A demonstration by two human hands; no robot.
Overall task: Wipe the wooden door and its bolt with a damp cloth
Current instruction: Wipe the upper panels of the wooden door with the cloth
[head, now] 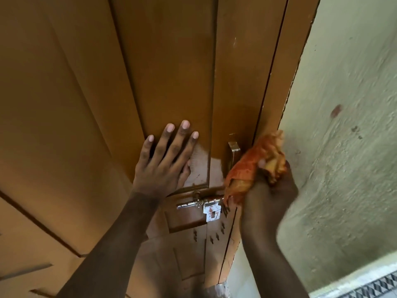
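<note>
Dim, warm light; wide-angle bending at edges; right hand (268, 190) motion-blurred.

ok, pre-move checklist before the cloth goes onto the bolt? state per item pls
1. Cloth held: ok. The right hand is closed on the bunched orange cloth.
2. Door braced: ok. The left hand lies flat, fingers spread, on the wooden door.
3. Bolt reachable: ok. The bolt shows uncovered, just left of the cloth and below the left hand.
4. Bolt clean: not ok. Reddish marks show on its plate.
5. Cloth damp: cannot tell.
6. Cloth clear of the door handle: cannot tell. It sits right beside the handle, at the door edge.
</note>
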